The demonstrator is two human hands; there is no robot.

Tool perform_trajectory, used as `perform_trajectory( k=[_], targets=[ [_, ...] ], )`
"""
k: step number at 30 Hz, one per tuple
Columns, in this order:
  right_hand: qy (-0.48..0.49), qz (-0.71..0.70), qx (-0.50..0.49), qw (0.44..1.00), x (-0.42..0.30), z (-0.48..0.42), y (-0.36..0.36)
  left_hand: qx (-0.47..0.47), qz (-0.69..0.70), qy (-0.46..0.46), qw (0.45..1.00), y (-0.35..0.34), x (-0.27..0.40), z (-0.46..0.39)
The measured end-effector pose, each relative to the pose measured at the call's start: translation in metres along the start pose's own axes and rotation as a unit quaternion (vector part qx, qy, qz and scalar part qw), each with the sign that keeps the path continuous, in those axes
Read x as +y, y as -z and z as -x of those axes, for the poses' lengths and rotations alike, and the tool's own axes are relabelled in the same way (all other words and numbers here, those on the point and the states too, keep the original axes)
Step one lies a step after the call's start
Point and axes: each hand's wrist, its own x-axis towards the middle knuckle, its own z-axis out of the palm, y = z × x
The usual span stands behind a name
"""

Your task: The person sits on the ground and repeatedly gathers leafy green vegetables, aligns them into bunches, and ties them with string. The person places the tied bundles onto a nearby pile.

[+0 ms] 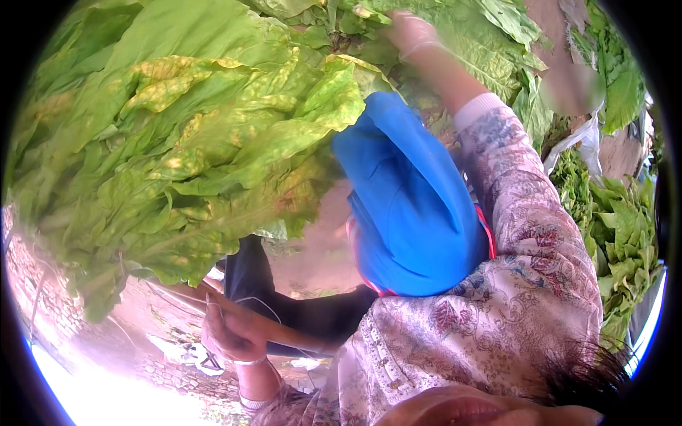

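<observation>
My left hand (232, 330), at the lower left, is closed round a wooden stick (298, 333), with thin string (261, 301) near the fingers. Large green leaves with yellow patches (213, 117) are bunched along the stick's far part and cover much of the upper left. My right hand (413, 34) reaches to the top, blurred, among more broad leaves (479, 48); its fingertips are at a leaf edge, and whether they grip it cannot be told. A blue cloth with red-pink trim (410, 213) lies in front of my patterned shirt.
Leaf piles (623, 229) stand at the right, beside white plastic sheeting (586, 138). A dark-trousered leg (314, 314) is bent below the leaves. Bare ground (314, 261) shows between leg and cloth. White scraps (186, 354) lie on the ground at lower left, near bright glare.
</observation>
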Motion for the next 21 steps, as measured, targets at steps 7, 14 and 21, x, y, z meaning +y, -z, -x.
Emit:
perform_trajectory(
  k=[7, 14, 21],
  targets=[
    [-0.095, -0.246, 0.160, 0.951, 0.064, 0.086, 0.210, 0.019, 0.055, 0.043, 0.997, 0.002, -0.008, 0.002],
    [0.318, -0.459, -0.080, 0.826, -0.072, 0.180, 0.317, 0.107, 0.337, 0.191, 0.916, 0.005, -0.003, 0.005],
    [0.472, 0.097, 0.126, 0.867, -0.294, 0.300, 0.189, 0.280, 0.647, 0.194, 0.682, 0.023, 0.013, -0.007]
  ],
)
